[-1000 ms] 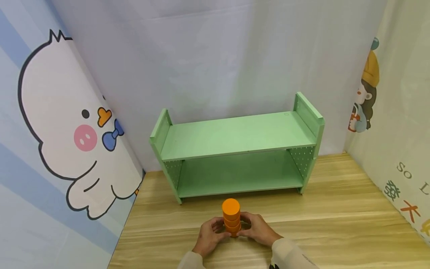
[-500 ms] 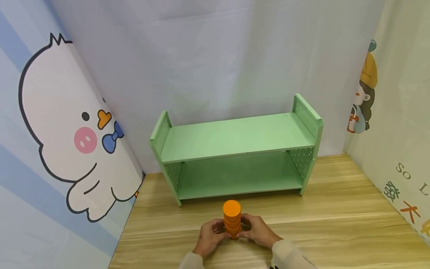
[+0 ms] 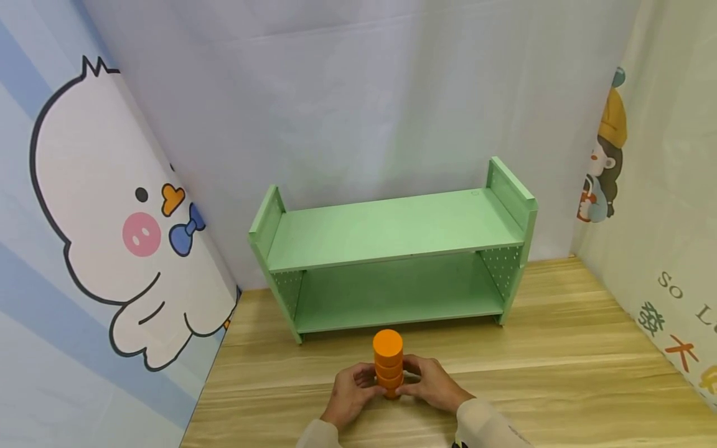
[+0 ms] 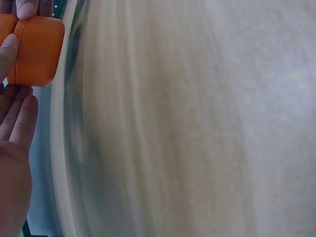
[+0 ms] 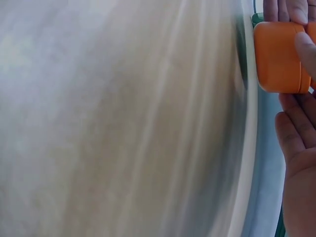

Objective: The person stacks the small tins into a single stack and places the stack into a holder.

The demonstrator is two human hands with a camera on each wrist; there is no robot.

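A column of several short, round orange containers [image 3: 388, 346] stands upright between my two hands, in front of the green shelf. My left hand [image 3: 348, 395] holds the lower part of the stack from the left, thumb at the near side and fingers round the far side. From the right, my right hand [image 3: 434, 384] holds it the same way, the thumbs close together. A seam runs round the orange container [image 4: 42, 52] near its end in the left wrist view. In the right wrist view, a thumb lies across the orange container [image 5: 279, 57] and fingers sit below it.
A two-tier green shelf [image 3: 392, 230] with raised side panels stands behind the hands on the wood-grain table [image 3: 560, 348]. A pale curtain [image 3: 358, 112] hangs behind it. Printed cloths with a cartoon bird [image 3: 101, 205] and a cartoon figure [image 3: 605, 162] line the sides.
The stack's top appears slightly higher against the shelf's lower front edge. Both hands keep their hold in nearly the same place, and the head view has shifted slightly.
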